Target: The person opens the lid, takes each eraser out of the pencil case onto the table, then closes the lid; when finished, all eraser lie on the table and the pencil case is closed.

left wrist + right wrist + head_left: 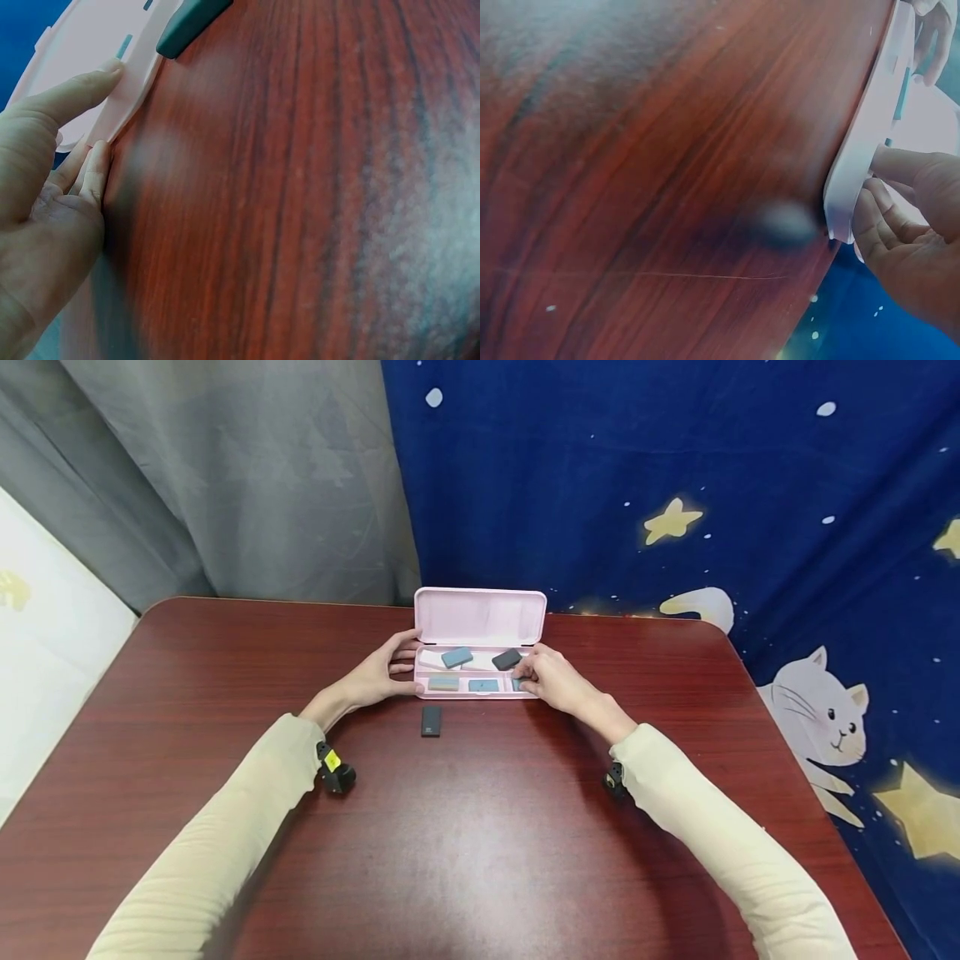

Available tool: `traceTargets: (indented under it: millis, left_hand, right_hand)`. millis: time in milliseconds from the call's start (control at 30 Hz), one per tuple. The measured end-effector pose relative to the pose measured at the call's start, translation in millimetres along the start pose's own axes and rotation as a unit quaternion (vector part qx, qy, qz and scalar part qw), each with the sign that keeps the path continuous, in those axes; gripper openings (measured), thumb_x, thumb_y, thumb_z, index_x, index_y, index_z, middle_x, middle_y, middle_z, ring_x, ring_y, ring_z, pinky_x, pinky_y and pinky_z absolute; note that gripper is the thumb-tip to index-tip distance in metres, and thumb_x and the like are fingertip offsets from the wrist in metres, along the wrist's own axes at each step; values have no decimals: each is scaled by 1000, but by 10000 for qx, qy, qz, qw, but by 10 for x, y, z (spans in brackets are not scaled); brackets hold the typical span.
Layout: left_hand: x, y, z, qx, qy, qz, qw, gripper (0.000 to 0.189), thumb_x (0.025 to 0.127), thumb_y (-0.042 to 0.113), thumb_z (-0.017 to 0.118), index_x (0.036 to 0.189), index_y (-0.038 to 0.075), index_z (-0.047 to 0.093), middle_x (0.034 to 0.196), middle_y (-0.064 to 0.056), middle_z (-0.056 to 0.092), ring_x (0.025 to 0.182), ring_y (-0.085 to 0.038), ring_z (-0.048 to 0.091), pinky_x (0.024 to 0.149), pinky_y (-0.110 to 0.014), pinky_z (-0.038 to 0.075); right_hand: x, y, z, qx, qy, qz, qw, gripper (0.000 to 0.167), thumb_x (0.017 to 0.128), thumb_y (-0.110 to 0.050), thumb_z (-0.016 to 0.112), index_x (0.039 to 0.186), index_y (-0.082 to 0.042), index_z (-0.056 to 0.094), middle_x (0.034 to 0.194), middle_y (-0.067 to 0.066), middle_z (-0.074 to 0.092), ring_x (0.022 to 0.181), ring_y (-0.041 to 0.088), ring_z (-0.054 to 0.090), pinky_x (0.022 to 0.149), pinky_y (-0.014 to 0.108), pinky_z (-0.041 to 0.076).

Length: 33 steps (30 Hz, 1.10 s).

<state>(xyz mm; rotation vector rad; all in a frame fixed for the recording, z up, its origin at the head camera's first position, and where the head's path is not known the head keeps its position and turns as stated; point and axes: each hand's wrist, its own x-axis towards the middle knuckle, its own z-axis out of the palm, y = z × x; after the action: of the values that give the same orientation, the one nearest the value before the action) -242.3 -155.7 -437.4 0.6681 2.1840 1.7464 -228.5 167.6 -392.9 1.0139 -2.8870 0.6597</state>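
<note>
Reddish wood surface (pixel 480 827), grey curtain (pixel 300 477) and starry blue curtain (pixel 540 485) behind. Open pink case (pixel 480 617) sits near the far edge, left hand (pixel 367 678) gripping its left end. Only the right wrist view catches a pale scratch (pixel 712 275). Right hand (pixel 558 681) half-hides a blue block (pixel 516 684); can't tell if it's pinched.
</note>
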Motion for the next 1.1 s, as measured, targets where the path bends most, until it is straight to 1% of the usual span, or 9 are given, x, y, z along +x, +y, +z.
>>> traceTargets:
  millis: [100, 233, 367, 500, 600, 733, 967, 1100]
  left_hand:
    - [3, 0, 3, 22, -5, 6, 10000, 93, 78, -8, 75, 152, 4, 20, 144, -23, 33, 132, -34, 34, 110, -44, 33]
    - [4, 1, 8, -1, -12, -4, 10000, 92, 78, -9, 75, 152, 3, 20, 144, -23, 33, 132, -34, 35, 109, -43, 34]
    - [7, 3, 8, -18, -9, -20, 10000, 92, 78, -10, 75, 152, 3, 20, 143, -23, 33, 132, -34, 35, 110, -42, 34]
    - [7, -2, 0, -35, 0, -11, 10000, 93, 78, -10, 74, 152, 2, 20, 143, -23, 33, 132, -34, 35, 110, -43, 33]
    - [14, -9, -1, -46, -7, 4, 10000, 93, 78, -11, 74, 151, 2, 20, 143, -23, 33, 132, -34, 35, 110, -43, 33]
    - [13, -11, 1, -64, -5, 0, 10000, 92, 77, -10, 75, 151, 2, 21, 143, -23, 33, 132, -34, 35, 109, -44, 33]
    - [15, -1, 5, -70, 0, -1, 10000, 93, 77, -10, 75, 151, 2, 20, 142, -23, 34, 132, -34, 35, 110, -44, 33]
    - [11, 1, 5, -77, 11, 16, 10000, 93, 77, -10, 75, 151, 2, 20, 142, -24, 34, 132, -35, 35, 110, -44, 33]
  right_hand:
    - [12, 4, -11, -1, -85, 56, 9999, 14, 79, 2, 76, 92, 1, 72, 89, 12, 60, 91, 26, 53, 81, 38, 48]
    - [21, -4, -22, -19, -140, 202, 9997, 12, 79, 0, 78, 88, -2, 71, 93, 13, 55, 94, 30, 50, 88, 41, 43]
    - [25, 7, -20, 12, -123, 201, 9997, 12, 78, -1, 78, 85, -4, 68, 91, 11, 54, 93, 30, 49, 88, 42, 42]
    - [29, 12, -26, 160, -115, 75, 9998, 13, 79, 0, 77, 85, -3, 67, 88, 9, 60, 91, 25, 53, 86, 38, 44]
    - [36, 9, -41, 265, -142, 93, 9995, 12, 79, 0, 77, 85, -4, 67, 86, 6, 65, 90, 23, 57, 84, 37, 46]
    - [53, 24, -47, 283, -249, 141, 9992, 11, 80, 1, 76, 87, -6, 70, 85, 3, 66, 88, 21, 58, 82, 36, 48]
    - [65, 52, -64, 120, -337, 18, 9994, 14, 82, 1, 73, 93, -7, 76, 92, 3, 71, 97, 23, 60, 84, 39, 47]
    - [60, 40, -73, 219, -317, 103, 9992, 12, 82, -1, 74, 93, -7, 76, 92, 3, 71, 97, 24, 59, 85, 40, 46]
